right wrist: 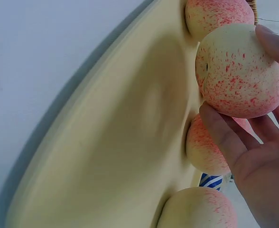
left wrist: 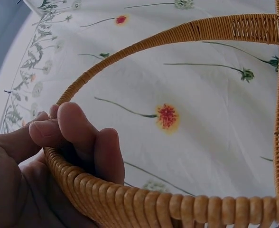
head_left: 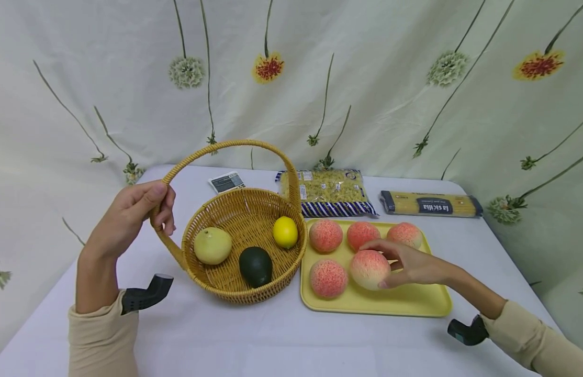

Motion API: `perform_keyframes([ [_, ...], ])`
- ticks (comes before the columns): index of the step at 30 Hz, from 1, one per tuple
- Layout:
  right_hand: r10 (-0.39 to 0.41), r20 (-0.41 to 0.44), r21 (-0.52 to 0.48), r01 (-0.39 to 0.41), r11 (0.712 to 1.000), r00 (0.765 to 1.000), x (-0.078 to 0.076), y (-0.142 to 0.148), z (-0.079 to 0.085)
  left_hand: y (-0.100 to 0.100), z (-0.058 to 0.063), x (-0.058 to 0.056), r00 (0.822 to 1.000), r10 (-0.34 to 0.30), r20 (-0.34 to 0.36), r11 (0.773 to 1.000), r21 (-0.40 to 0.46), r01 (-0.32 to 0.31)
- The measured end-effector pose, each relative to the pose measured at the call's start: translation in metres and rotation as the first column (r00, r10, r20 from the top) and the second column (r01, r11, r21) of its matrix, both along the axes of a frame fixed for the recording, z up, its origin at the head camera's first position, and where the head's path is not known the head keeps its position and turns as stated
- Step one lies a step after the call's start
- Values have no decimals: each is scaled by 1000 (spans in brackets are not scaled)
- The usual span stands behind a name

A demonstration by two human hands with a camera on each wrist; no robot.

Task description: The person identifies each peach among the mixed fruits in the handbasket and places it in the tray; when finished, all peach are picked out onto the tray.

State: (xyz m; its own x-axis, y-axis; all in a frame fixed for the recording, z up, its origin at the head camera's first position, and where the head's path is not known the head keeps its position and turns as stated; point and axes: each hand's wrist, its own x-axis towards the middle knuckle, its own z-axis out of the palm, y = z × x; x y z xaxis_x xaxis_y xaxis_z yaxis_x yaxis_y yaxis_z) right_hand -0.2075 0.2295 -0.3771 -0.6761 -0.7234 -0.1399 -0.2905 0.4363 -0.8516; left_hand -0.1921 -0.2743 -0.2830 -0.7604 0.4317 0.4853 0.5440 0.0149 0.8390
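My left hand (head_left: 136,212) grips the left side of the arched handle (head_left: 235,142) of a woven basket (head_left: 244,195); the left wrist view shows fingers curled round the wrapped handle. Inside the basket lie a pale yellow-green round fruit (head_left: 213,245), a dark green avocado (head_left: 256,267) and a lemon (head_left: 285,232). Over a yellow tray (head_left: 414,301), my right hand (head_left: 409,264) holds a pink-and-cream peach (head_left: 369,269) between thumb and fingers. In the right wrist view this peach (right wrist: 241,71) hangs above the tray's surface. Several other peaches (head_left: 328,278) rest on the tray, mostly along its back.
Behind the tray lie a bag of pasta (head_left: 324,188) with blue-striped ends and a long pack of spaghetti (head_left: 431,203). A small printed card (head_left: 227,181) lies behind the basket. Flower-patterned cloth (head_left: 367,104) hangs at the back of the white-covered table (head_left: 225,340).
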Motion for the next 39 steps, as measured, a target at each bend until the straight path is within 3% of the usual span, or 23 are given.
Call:
perform_keyframes([
  [13,-6,51,18,5,1000,999,1,3,-11,2,7,4,996,85,12,991,-102,-84],
  [39,-3,108,-4,3,1000,994,4,6,-16,4,7,4,992,128,16,987,-103,-126],
])
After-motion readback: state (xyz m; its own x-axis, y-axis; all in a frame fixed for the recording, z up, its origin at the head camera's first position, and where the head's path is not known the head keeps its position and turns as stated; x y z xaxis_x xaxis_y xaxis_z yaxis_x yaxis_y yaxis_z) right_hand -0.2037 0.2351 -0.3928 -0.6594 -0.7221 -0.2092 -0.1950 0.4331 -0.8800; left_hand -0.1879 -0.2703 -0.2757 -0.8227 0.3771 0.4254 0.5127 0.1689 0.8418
